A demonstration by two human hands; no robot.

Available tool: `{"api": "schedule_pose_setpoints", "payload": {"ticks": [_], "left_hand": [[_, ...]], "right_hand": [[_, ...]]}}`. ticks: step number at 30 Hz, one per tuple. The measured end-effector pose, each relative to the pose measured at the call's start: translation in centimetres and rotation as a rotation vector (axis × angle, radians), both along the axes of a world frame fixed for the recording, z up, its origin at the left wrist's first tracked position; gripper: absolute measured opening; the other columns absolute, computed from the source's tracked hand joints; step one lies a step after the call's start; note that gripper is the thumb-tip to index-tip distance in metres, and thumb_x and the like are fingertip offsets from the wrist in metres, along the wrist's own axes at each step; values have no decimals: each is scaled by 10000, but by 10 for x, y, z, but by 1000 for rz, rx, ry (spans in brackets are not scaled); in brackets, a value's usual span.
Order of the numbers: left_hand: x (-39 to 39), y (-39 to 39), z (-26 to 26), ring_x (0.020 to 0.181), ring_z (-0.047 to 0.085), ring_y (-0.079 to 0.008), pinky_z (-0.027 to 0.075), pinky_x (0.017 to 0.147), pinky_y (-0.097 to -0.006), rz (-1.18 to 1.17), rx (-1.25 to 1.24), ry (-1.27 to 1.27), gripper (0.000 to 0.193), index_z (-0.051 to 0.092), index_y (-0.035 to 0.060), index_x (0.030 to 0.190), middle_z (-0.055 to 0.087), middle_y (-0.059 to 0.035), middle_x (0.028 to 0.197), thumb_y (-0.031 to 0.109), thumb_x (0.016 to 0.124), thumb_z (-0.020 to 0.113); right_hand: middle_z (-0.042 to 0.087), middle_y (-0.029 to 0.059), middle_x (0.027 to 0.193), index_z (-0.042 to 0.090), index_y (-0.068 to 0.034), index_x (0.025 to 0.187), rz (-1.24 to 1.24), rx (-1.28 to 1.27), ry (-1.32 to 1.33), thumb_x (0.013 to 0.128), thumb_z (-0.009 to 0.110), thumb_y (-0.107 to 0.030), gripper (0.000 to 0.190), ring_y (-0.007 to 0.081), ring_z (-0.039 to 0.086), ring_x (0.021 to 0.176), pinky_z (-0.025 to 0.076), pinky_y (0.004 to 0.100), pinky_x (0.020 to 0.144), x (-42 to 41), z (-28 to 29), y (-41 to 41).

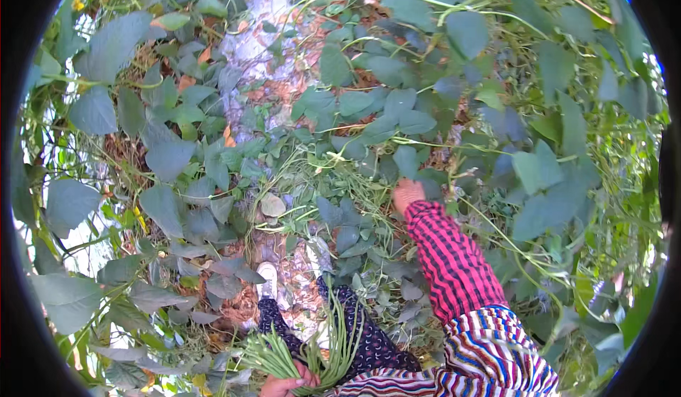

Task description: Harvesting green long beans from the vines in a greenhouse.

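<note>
My left hand is closed around a bunch of long green beans at the bottom centre, in front of my patterned trousers. Part of the bunch droops and curves to the right of the hand. My right hand reaches forward among vine leaves, right of the middle. Its fingers are hidden by the leaves, so what they touch cannot be told. Thin green stems and grass lie just left of that hand.
Leafy vines stand thickly on the right, and more broad leaves crowd the left. Long vine stems cross the top right. A strip of ground with dry brown leaves runs up the middle. My shoe stands on the ground below.
</note>
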State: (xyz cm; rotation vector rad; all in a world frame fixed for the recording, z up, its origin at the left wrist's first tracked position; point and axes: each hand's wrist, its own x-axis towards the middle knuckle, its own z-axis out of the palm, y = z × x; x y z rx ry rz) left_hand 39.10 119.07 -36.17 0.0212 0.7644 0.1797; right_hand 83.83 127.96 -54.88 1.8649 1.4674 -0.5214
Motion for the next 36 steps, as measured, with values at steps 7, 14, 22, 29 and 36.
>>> {"api": "schedule_pose_setpoints", "payload": {"ticks": [7, 14, 22, 29, 36], "left_hand": [[7, -14, -42, 739, 528, -244, 393, 792, -423, 28, -132, -74, 177, 490, 32, 780, 513, -84, 706, 110, 707, 631], [-5, -28, -26, 748, 522, -244, 384, 802, -423, 55, -238, -99, 169, 486, 34, 775, 510, -85, 706, 104, 709, 625], [-9, -37, -4, 759, 518, -223, 403, 737, -356, 155, -266, -101, 153, 504, 9, 777, 525, -99, 754, 43, 705, 636], [-10, -43, -1, 726, 505, -228, 368, 806, -398, 163, -239, -38, 181, 492, 33, 783, 517, -81, 712, 73, 672, 629], [-2, -28, -14, 724, 524, -234, 403, 760, -408, 213, -104, 102, 199, 491, 33, 798, 519, -87, 699, 88, 675, 637]], "right_hand": [[548, 76, 1120, 416, -126, 1266, 548, 116, -414, 830, 439, -128, 437, 260, 490, 1058, 297, 395, 982, 125, -98, -40], [527, 76, 1161, 470, -102, 1211, 510, -294, -323, 879, 383, -124, 343, 227, 483, 1038, 353, 336, 921, 89, -40, -3], [618, 46, 883, 661, -100, 889, 958, -791, -109, 803, 529, -212, 194, 206, 541, 930, 319, 430, 917, 1, 62, 52], [636, 8, 933, 677, -116, 875, 1078, -1035, 168, 783, 572, -318, 246, 231, 577, 903, 302, 497, 870, -44, 72, 31], [644, 54, 902, 669, -92, 871, 766, -743, 150, 728, 576, -131, 174, 233, 613, 867, 490, 334, 648, -83, 82, 42]]}}
